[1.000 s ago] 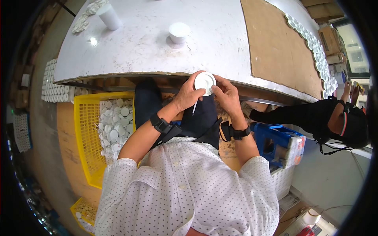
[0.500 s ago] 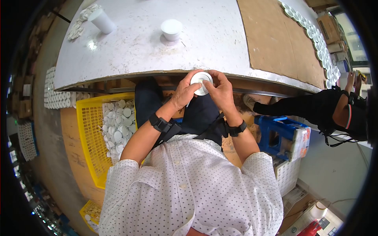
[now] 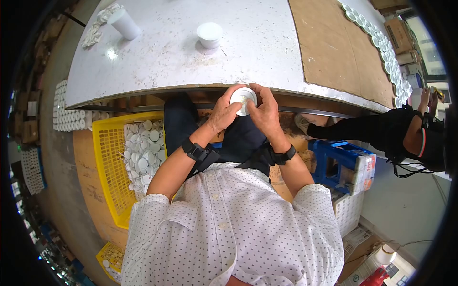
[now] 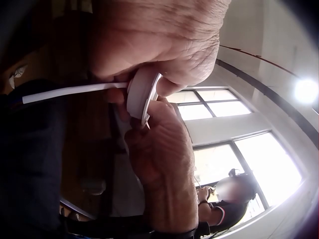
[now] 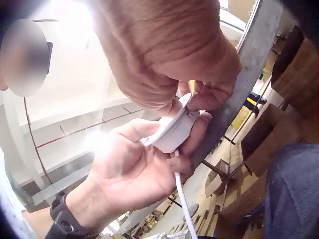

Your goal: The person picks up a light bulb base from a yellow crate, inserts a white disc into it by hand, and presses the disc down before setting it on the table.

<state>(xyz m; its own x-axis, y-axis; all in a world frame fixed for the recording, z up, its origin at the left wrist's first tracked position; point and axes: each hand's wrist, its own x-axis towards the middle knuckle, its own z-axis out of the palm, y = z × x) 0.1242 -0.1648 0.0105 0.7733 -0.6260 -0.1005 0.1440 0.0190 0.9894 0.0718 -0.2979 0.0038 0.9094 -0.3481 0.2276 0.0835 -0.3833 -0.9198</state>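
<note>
Just off the near edge of the table, both hands hold a white round flanged housing [image 3: 243, 99], like a small downlight body. My left hand [image 3: 223, 113] grips its rim from the left, thumb on the front face. From the right, my right hand [image 3: 265, 112] pinches it, its thumb pressed into the recessed middle. In the left wrist view the housing [image 4: 140, 94] is seen side-on, with a white cable [image 4: 70, 91] coming out of its back. The right wrist view shows the cable [image 5: 183, 201] hanging below the left fingers. The thumbs hide part of the recess.
A yellow crate [image 3: 106, 162] of white round parts [image 3: 143, 157] stands at the left knee. On the table [image 3: 167, 57] are a white cup-like stack [image 3: 209, 34], a white cylinder [image 3: 123, 24] and brown cardboard [image 3: 343, 52]. A blue stool [image 3: 334, 162] and another person [image 3: 381, 133] are at right.
The right thumb has moved from the housing's rim into its middle. The housing has shifted slightly left, and the cable that hung below it is now hidden in the head view.
</note>
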